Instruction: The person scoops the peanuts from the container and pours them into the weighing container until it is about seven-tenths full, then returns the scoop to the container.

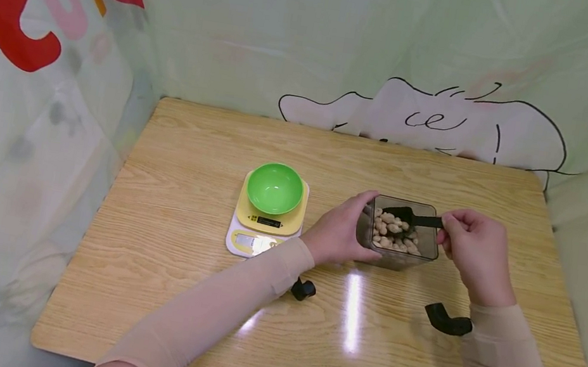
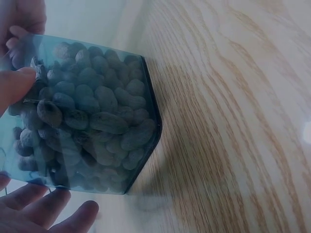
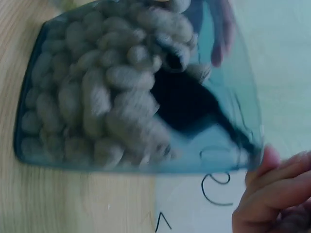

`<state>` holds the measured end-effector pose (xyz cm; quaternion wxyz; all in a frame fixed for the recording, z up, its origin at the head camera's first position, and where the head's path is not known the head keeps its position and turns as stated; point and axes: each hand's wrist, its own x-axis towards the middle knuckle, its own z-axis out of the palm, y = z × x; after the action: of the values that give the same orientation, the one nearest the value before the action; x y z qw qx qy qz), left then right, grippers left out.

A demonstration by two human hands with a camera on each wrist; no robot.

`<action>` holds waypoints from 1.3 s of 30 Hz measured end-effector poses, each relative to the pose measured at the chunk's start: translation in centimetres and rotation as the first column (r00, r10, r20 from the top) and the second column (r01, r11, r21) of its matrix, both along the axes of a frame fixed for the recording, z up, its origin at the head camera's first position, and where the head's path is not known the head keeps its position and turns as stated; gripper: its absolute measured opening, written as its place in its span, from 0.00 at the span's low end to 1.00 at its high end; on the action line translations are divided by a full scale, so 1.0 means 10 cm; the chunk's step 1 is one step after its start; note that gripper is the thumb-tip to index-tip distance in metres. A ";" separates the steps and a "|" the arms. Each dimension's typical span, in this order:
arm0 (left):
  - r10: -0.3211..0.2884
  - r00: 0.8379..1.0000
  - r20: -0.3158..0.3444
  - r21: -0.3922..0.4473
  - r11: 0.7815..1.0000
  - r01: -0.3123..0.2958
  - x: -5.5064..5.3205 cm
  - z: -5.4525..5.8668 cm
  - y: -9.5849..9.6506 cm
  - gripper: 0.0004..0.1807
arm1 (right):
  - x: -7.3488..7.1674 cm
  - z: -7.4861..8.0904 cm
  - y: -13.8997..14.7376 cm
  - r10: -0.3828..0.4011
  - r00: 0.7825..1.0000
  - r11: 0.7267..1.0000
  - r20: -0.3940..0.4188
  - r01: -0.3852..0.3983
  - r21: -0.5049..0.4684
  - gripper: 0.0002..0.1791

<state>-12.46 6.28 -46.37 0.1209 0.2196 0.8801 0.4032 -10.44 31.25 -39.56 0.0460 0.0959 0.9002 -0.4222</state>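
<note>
A clear, grey-tinted box (image 1: 394, 261) full of unshelled peanuts (image 1: 389, 243) stands on the table. My left hand (image 1: 339, 229) grips its left side, thumb along the near wall and fingers at the far one. Between the thumb and fingers of my right hand (image 1: 474, 247) is the handle of a black scoop (image 1: 428, 221), held at the box's right rim. The scoop's head lies inside among the peanuts. Through the wall in the right wrist view, the dark scoop (image 3: 187, 104) slants down against the peanuts (image 3: 97, 97).
Left of the box, a yellow and white kitchen scale (image 1: 240, 217) carries a green bowl (image 1: 275, 190). Black curved pieces sit by both wrists, one at the right wrist (image 1: 448, 321). Printed cloth walls (image 1: 236, 39) border the wooden table (image 1: 150, 289).
</note>
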 end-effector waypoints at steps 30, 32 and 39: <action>0.000 1.000 0.006 -0.004 1.000 0.000 0.00 -0.01 0.00 0.68 | 0.01 0.01 -0.13 -0.034 0.997 0.992 0.070 0.042 -0.116 0.23; -0.001 1.000 0.005 -0.005 1.000 0.001 0.00 -0.01 0.00 0.68 | 0.01 0.01 -0.10 -0.037 0.996 0.991 0.076 0.047 -0.125 0.22; -0.003 1.000 0.020 0.038 0.999 0.003 0.00 -0.01 -0.01 0.67 | 0.01 -0.01 0.01 -0.064 0.994 0.961 0.091 0.085 -0.262 0.16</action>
<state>-12.49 6.17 -46.50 0.1260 0.2191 0.8708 0.4216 -10.37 31.36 -39.63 0.0794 0.1399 0.8286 -0.5362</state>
